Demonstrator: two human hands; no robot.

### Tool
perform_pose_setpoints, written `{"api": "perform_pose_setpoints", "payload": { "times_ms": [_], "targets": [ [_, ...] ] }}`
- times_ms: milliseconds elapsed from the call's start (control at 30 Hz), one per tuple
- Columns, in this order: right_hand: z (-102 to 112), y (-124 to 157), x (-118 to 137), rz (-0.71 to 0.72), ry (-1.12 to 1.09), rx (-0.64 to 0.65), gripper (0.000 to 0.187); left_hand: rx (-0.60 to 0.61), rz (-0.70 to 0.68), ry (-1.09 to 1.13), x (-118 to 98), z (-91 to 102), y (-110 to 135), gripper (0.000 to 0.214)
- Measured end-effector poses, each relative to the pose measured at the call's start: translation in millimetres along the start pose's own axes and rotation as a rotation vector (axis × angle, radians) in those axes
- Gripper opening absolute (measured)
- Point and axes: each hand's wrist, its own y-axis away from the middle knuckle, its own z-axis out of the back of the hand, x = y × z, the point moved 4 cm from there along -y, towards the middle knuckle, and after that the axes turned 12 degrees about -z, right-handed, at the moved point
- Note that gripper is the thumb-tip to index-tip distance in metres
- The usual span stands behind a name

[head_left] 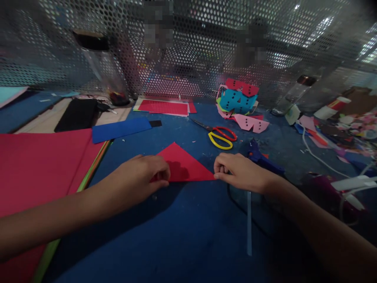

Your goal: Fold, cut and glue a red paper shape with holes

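Note:
A red sheet of paper folded into a triangle (184, 167) lies on the blue table with its peak pointing away from me. My left hand (147, 173) is closed over its left part, covering that corner. Between thumb and curled fingers, my right hand (235, 169) pinches the right corner. Beyond the paper lie scissors (220, 137) with one red and one yellow handle loop. A blue glue gun (260, 158) rests just past my right hand, and a clear glue stick (249, 224) lies on the near side of it.
Large red sheets (38, 169) are stacked at left beside a blue strip (122, 130) and a black phone-like object (75, 114). Behind are cut red papers (165, 107), folded paper pieces with dots (238, 100) and a tall jar (103, 67). Scraps (335, 133) and cables clutter the right.

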Motion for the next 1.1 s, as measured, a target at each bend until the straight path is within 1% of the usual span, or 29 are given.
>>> {"api": "perform_pose_setpoints", "payload": {
  "times_ms": [133, 267, 433, 500, 600, 667, 733, 800, 900, 1100],
  "targets": [
    [0, 0, -1, 0.004, -0.005, -0.007, 0.007, -0.014, 0.097, 0.114, 8, -7.9, -1, 0.009],
    [-1, 0, -1, 0.004, -0.005, -0.002, 0.007, -0.075, 0.095, 0.162, 14, -15.1, 2, 0.015],
    [0, 1, -1, -0.033, -0.002, 0.003, 0.007, -0.111, 0.070, 0.165, 7, -13.5, 2, 0.017],
    [4, 2, 2, -0.050, -0.027, -0.068, 0.005, -0.109, 0.068, 0.167, 5, -12.5, 2, 0.017],
    [7, 4, 15, -0.033, -0.142, -0.214, 0.007, -0.105, 0.067, 0.163, 7, -13.7, 1, 0.017],
    [2, 5, 27, 0.026, -0.219, -0.234, 0.008, -0.110, 0.059, 0.152, 9, -15.6, 2, 0.017],
    [-8, 4, 41, 0.103, -0.237, -0.201, 0.011, -0.116, 0.051, 0.141, 11, -17.5, 3, 0.018],
    [-19, 2, 50, 0.141, -0.230, -0.166, 0.013, -0.130, 0.041, 0.125, 12, -18.3, 4, 0.019],
    [-28, -1, 56, 0.150, -0.222, -0.170, 0.012, -0.136, 0.035, 0.102, 10, -18.2, 3, 0.019],
    [-32, -4, 55, 0.125, -0.202, -0.222, 0.011, -0.131, 0.069, 0.104, 9, -16.1, 3, 0.018]
  ]
}}
